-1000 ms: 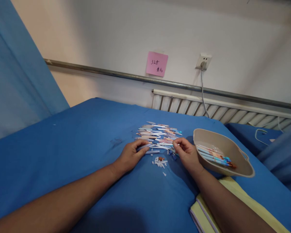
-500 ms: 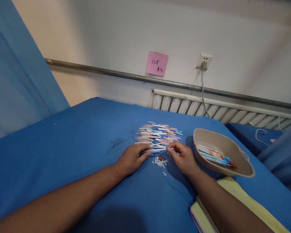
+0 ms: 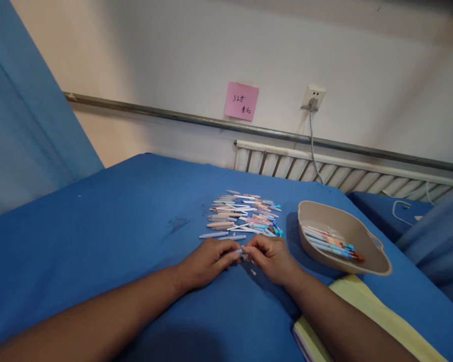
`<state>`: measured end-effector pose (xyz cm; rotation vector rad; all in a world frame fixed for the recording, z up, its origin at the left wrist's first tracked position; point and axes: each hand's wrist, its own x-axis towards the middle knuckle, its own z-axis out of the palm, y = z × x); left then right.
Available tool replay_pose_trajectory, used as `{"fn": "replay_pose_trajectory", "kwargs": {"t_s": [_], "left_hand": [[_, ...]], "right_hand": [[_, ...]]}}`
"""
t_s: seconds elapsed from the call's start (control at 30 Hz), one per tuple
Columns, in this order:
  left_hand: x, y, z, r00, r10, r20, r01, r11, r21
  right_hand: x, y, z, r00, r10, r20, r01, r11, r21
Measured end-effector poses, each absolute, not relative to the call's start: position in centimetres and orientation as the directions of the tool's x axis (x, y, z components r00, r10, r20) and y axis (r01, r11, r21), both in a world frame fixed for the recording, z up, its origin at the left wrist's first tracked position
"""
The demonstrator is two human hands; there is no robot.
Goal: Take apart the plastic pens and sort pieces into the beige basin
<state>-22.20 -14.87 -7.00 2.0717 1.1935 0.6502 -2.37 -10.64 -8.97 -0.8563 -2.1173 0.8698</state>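
My left hand [image 3: 211, 259] is closed, its thumb and fingers pinching a pale lavender pen barrel [image 3: 235, 252]. At the barrel's right end, the fingertips of my right hand [image 3: 272, 257] are pinched together; whatever small piece they grip is too hidden to name. Just beyond both hands lies a spread of pen parts: tan and grey barrels [image 3: 221, 216], thin white refill sticks [image 3: 240, 228] and pieces with blue ends [image 3: 275, 231]. A lavender barrel [image 3: 213, 235] rests at the near left of this spread. Small white tips [image 3: 253, 272] show partly below my right hand.
To the right stands a beige basket [image 3: 377, 259] with several blue and brown pens [image 3: 332, 244] in it. Yellow folded cloth [image 3: 357, 296] lies under my right forearm. Behind the blue-covered surface [image 3: 147, 201] are a radiator [image 3: 272, 161], a rail and a plugged-in cord.
My hands have come closer together and nearer to me, over the small white tips. The white stick that stretched between them no longer shows there.
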Motion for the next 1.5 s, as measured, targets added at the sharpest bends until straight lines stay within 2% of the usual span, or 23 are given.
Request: {"fn": "replay_pose_trajectory", "kwargs": {"t_s": [0.23, 0.43, 0.67, 0.87, 1.13, 1.5], "left_hand": [[-22.2, -14.4, -7.8, 0.398, 0.917, 0.038, 0.466, -0.238, 0.852], [-22.1, -14.4, -7.9, 0.416, 0.909, 0.036, 0.406, -0.221, 0.887], [-21.9, -14.5, -8.1, 0.430, 0.903, -0.005, 0.300, -0.138, 0.944], [-21.7, -14.4, -7.8, 0.479, 0.876, -0.053, 0.298, -0.105, 0.949], [-21.8, -14.2, -7.8, 0.454, 0.887, -0.081, 0.239, -0.034, 0.970], [-22.1, -14.1, -8.0, 0.536, 0.834, -0.133, 0.188, 0.036, 0.982]], "right_hand": [[-2.2, -10.0, -9.6, -0.550, 0.739, 0.389, 0.267, 0.597, -0.757], [-2.5, -10.4, -9.6, -0.610, 0.688, 0.394, 0.265, 0.645, -0.717], [-2.9, -10.7, -9.1, -0.598, 0.705, 0.382, 0.264, 0.622, -0.737], [-2.8, -10.6, -9.2, -0.532, 0.787, 0.312, 0.160, 0.455, -0.876], [-2.2, -10.3, -8.5, -0.375, 0.881, 0.290, 0.011, 0.317, -0.948], [-3.0, -9.8, -8.9, -0.454, 0.886, 0.094, -0.183, 0.011, -0.983]]}}
